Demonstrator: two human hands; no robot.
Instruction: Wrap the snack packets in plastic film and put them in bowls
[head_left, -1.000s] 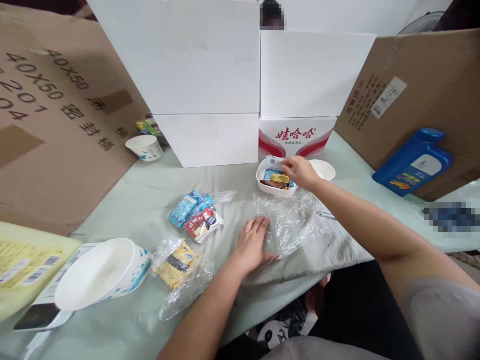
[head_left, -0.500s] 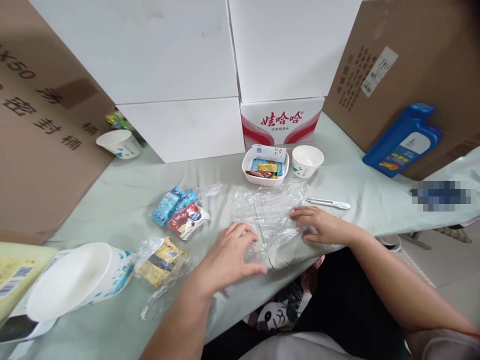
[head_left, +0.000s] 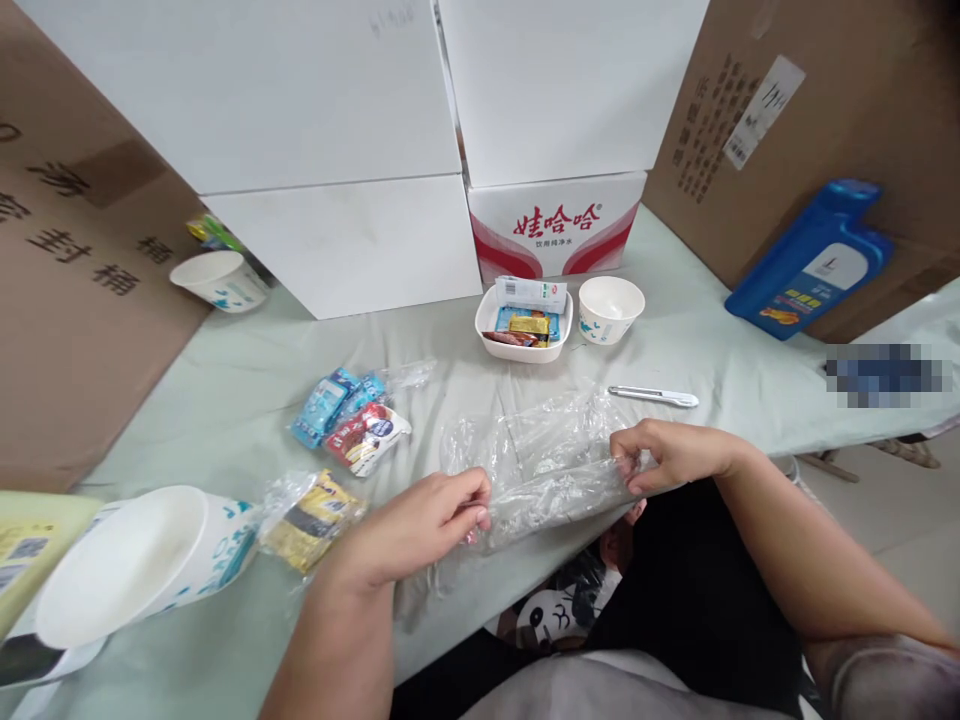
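Plastic film (head_left: 555, 490), clear and crinkled, spans the gap between both hands at the near edge of the cloth-covered bench (head_left: 405, 340). Left hand (head_left: 427, 515): grip pinched on the film at its 8 o'clock end, thumb against fingers. Right hand (head_left: 664, 452): grip pinched on the film at its 3 o'clock end. Relative to film: white tray (head_left: 523, 353) holding wrapped packets (head_left: 529, 326), 12 o'clock; paper bowl (head_left: 609, 326), 1 o'clock; utility knife (head_left: 652, 397), 2 o'clock; red-and-white packet (head_left: 367, 438), 9 o'clock.
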